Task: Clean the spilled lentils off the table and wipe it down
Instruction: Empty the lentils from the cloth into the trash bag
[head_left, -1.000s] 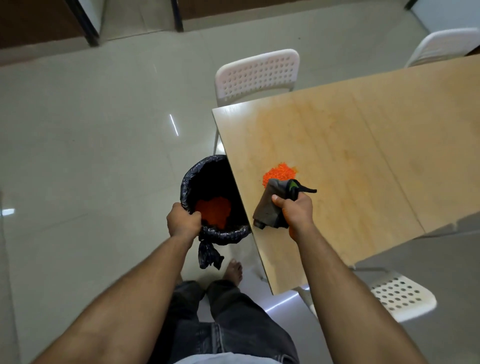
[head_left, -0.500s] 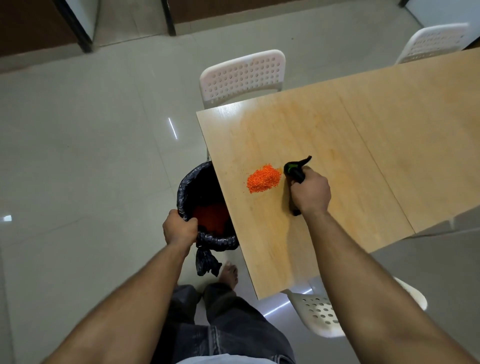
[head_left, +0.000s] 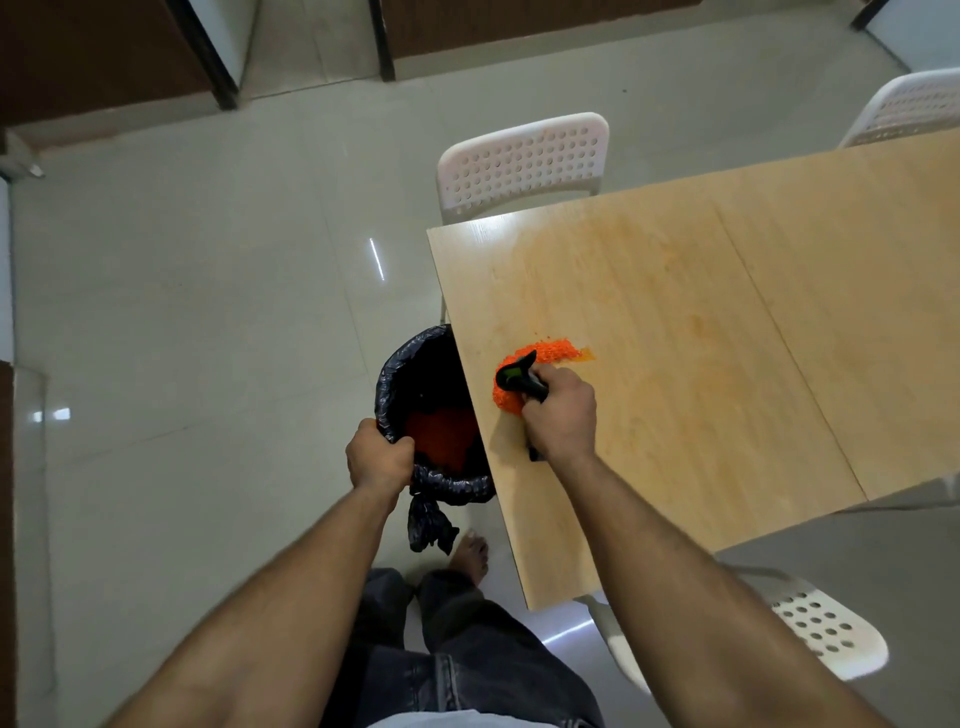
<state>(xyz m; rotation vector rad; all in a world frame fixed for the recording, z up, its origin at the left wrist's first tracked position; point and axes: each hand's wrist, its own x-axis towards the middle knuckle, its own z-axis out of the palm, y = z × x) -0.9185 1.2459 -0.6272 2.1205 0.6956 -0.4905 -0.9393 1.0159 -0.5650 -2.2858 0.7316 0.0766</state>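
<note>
On a pale tiled floor (head_left: 182, 322), a person stands at the corner of a light wooden table (head_left: 675, 312), white perforated chairs (head_left: 522, 161) around it. The left hand (head_left: 376, 457) clenches the rim of a bin lined with a black bag (head_left: 415, 364), held just under the table edge, orange lentils already inside. The right hand (head_left: 563, 410) grips a dark hand tool (head_left: 519, 376), its long axis running toward the person, its far end in the curved heap of orange lentils (head_left: 545, 358) near the table's left edge. The hand hides most of the tool, so its kind is unclear.
</note>
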